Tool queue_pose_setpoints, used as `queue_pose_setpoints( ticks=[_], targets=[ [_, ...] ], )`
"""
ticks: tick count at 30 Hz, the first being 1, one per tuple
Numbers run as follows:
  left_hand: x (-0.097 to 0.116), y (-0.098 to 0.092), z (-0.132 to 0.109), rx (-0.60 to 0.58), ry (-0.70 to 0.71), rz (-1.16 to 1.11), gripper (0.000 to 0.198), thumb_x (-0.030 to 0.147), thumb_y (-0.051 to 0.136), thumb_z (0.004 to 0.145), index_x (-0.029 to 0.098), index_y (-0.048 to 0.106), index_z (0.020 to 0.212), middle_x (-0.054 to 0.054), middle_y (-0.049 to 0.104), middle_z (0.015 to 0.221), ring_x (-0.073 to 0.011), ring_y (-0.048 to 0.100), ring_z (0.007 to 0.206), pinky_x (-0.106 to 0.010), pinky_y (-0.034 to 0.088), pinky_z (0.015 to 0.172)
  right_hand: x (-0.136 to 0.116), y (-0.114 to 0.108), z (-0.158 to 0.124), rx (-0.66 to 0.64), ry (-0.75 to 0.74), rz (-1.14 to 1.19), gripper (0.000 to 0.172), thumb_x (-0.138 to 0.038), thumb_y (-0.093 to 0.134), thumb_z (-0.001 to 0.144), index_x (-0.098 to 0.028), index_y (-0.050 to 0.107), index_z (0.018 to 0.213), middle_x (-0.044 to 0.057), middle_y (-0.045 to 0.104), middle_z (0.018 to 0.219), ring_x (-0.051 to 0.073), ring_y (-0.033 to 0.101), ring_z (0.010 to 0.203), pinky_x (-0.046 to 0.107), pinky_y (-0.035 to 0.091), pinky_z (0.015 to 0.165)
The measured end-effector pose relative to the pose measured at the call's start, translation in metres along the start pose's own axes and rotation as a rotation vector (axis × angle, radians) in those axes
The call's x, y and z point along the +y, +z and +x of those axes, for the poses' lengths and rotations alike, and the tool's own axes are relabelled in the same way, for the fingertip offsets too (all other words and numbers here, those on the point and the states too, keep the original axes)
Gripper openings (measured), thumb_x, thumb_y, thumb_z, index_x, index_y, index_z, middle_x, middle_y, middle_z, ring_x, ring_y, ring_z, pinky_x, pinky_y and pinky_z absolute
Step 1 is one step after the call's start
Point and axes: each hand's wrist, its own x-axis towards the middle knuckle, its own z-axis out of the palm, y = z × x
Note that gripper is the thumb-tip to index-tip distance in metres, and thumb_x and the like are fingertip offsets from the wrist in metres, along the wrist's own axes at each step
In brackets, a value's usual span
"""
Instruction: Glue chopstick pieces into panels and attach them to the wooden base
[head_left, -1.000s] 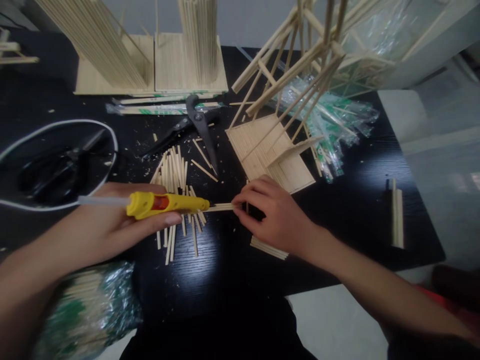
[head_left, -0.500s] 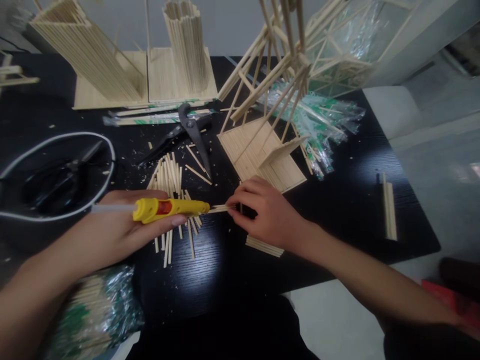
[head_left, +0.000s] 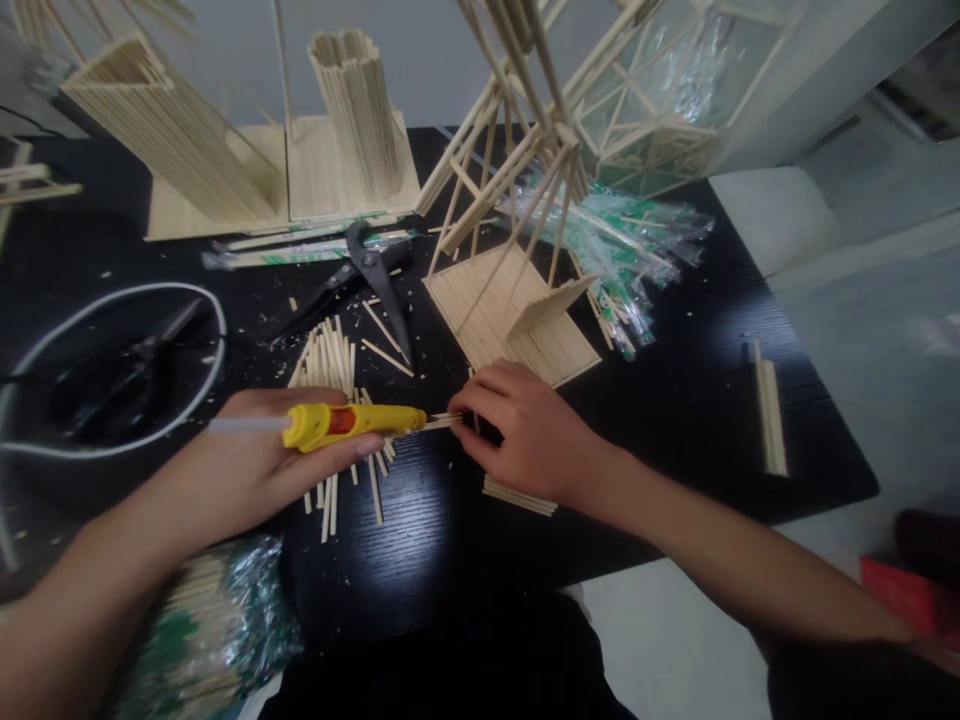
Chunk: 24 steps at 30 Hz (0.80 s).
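Observation:
My left hand [head_left: 277, 460] is closed round a yellow hot glue gun [head_left: 322, 424], with a pale glue stick [head_left: 244, 425] jutting from its back end. The gun's nozzle points right and meets, or nearly meets, short thin wooden sticks [head_left: 444, 421]. Those sticks are pinched between the thumb and fingers of my right hand [head_left: 517, 425], which partly covers them. Under and behind the glue gun lies a loose pile of cut wooden sticks [head_left: 330, 360]. Just below my right hand a small flat row of sticks [head_left: 519, 496] rests on the black table [head_left: 420, 560].
Black-handled cutters [head_left: 381, 285] lie behind the stick pile. A stick frame tower on a wooden base [head_left: 480, 290] stands further back, beside plastic wrappers [head_left: 637, 240]. Two stick columns [head_left: 360, 120] rise at the back left. A white cable [head_left: 112, 290] loops at left.
The glue gun has shifted slightly to the right along the sticks. My right hand keeps its pinch. The whole view has moved a little.

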Motion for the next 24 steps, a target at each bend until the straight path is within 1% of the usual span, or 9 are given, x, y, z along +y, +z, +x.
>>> queue_pose_setpoints(
  ticks=[7, 9, 13, 19, 21, 24],
  targets=[
    [0.0039, 0.0022, 0.0024, 0.001, -0.024, -0.021, 0.035, 0.061, 0.061, 0.09, 0.032, 0.077, 0.08, -0.003, 0.074, 0.081, -0.0221, 0.069, 0.066, -0.034, 0.053, 0.06, 0.0001, -0.0009, -0.0007, 0.005, 0.02, 0.037, 0.014, -0.011, 0.062, 0.09, -0.014, 0.066, 0.103, 0.01, 0.071, 0.096, 0.024, 0.063, 0.092, 0.039, 0.051, 0.087],
    [0.0043, 0.003, 0.0033, -0.007, -0.009, -0.021, 0.032, 0.059, 0.062, 0.091, 0.032, 0.077, 0.082, -0.004, 0.073, 0.081, -0.0216, 0.068, 0.066, -0.033, 0.051, 0.058, 0.0001, -0.0007, -0.0009, 0.003, 0.033, 0.052, 0.017, -0.011, 0.062, 0.09, -0.015, 0.065, 0.106, 0.01, 0.071, 0.097, 0.024, 0.063, 0.093, 0.039, 0.051, 0.088],
    [0.0061, 0.0052, 0.006, -0.015, 0.047, -0.039, 0.028, 0.053, 0.063, 0.093, 0.031, 0.074, 0.081, -0.001, 0.067, 0.072, -0.0178, 0.063, 0.059, -0.031, 0.046, 0.056, -0.0004, -0.0012, -0.0011, 0.008, 0.044, 0.072, 0.021, -0.011, 0.063, 0.089, -0.016, 0.062, 0.11, 0.008, 0.071, 0.096, 0.024, 0.064, 0.093, 0.039, 0.051, 0.087],
    [0.0105, 0.0082, 0.0098, -0.02, 0.128, -0.023, 0.037, 0.054, 0.06, 0.098, 0.025, 0.065, 0.074, 0.001, 0.059, 0.067, -0.0146, 0.058, 0.055, -0.03, 0.04, 0.053, -0.0015, -0.0022, -0.0011, 0.004, 0.07, 0.078, 0.027, -0.01, 0.065, 0.089, -0.015, 0.06, 0.114, 0.008, 0.07, 0.097, 0.023, 0.064, 0.091, 0.039, 0.051, 0.086],
    [0.0101, 0.0082, 0.01, -0.03, 0.145, -0.029, 0.037, 0.052, 0.059, 0.098, 0.024, 0.063, 0.075, 0.001, 0.059, 0.067, -0.0141, 0.057, 0.055, -0.03, 0.04, 0.053, -0.0018, -0.0022, -0.0012, -0.002, 0.075, 0.077, 0.027, -0.011, 0.066, 0.089, -0.015, 0.059, 0.114, 0.008, 0.07, 0.096, 0.023, 0.064, 0.091, 0.039, 0.051, 0.086],
    [0.0083, 0.0075, 0.0093, -0.037, 0.135, -0.039, 0.034, 0.049, 0.062, 0.098, 0.024, 0.06, 0.075, 0.003, 0.055, 0.065, -0.0127, 0.055, 0.053, -0.029, 0.038, 0.051, -0.0018, -0.0022, -0.0015, -0.007, 0.08, 0.076, 0.026, -0.012, 0.066, 0.088, -0.015, 0.059, 0.113, 0.007, 0.069, 0.095, 0.023, 0.064, 0.091, 0.039, 0.051, 0.086]
  ],
)
